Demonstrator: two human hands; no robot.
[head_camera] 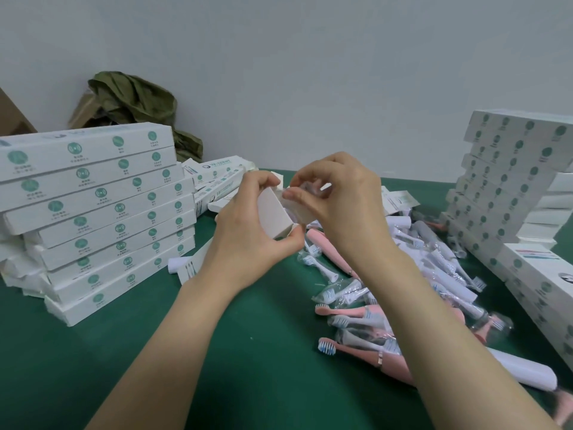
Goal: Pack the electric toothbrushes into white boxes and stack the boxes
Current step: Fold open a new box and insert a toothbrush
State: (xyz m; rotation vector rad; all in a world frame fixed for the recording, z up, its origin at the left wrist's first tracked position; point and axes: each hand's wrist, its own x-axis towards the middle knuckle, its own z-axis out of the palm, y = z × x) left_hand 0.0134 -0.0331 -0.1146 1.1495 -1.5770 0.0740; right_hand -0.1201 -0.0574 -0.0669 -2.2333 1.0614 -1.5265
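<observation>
My left hand (248, 231) grips a long white box (274, 212) held end-on above the green table, its near end open with flaps out. My right hand (338, 193) pinches a clear-wrapped piece (313, 189) at the box's open end; what is inside the wrap is hard to tell. A heap of pink, white and grey electric toothbrushes (381, 305) and bagged brush heads lies under my right forearm. A tall stack of white boxes (96, 212) stands at the left, and another leaning stack (502, 181) at the right.
Flat unfolded boxes (217, 181) lie behind my hands. A green cloth over a cardboard carton (136, 103) sits by the wall at back left. More white boxes (539, 290) line the right edge. Green table surface (155, 352) shows between my arms and the left stack.
</observation>
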